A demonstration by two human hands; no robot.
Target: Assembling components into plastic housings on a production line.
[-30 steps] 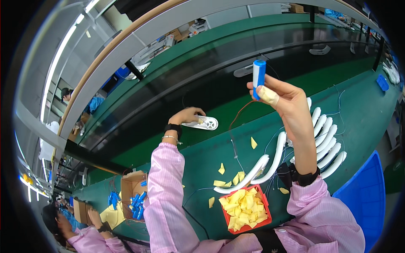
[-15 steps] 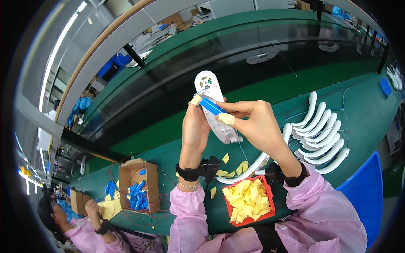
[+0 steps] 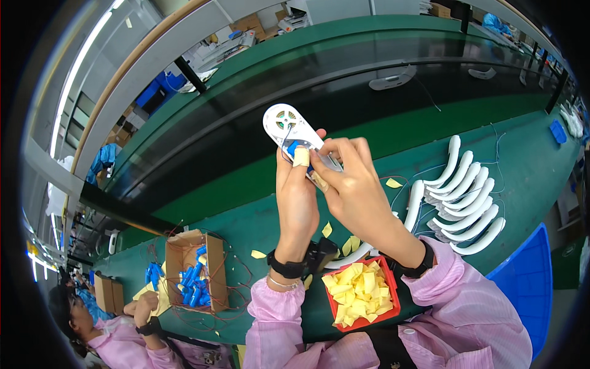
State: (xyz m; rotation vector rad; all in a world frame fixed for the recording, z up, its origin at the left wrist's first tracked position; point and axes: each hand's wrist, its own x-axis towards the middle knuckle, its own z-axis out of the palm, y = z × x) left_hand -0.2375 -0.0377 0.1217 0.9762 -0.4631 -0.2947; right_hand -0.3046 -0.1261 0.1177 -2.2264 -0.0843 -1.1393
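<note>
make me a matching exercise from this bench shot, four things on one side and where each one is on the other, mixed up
Things
1. white housing
2. red tray
3. cardboard box
4. curved white shells

Places
A. on the green bench to the person's right, laid in a row
B. held up between the left hand and right hand
C. close to the person's body, full of yellow slips
D. on the bench to the person's left, holding blue cylinders

Pairs: 1-B, 2-C, 3-D, 4-A
</note>
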